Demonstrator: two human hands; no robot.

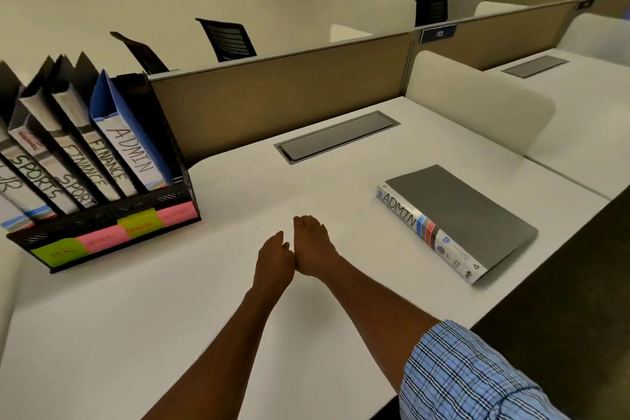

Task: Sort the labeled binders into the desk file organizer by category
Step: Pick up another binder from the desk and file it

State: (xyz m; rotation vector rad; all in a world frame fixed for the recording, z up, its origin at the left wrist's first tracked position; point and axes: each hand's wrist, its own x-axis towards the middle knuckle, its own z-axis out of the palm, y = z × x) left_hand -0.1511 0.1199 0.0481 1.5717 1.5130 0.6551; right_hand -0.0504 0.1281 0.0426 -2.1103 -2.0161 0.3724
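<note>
My fingers lie loose and grasp nothing. The left hand and right hand touch side by side, low over the white desk; I cannot tell whether they rest on it. The grey binder marked ADMIN lies flat on the desk to my right, well apart from both hands. On the left stands the black organizer, with pink and green notes along its front. It holds a blue binder marked ADMIN in the rightmost slot, then two FINANCE binders and two SPORTS binders.
</note>
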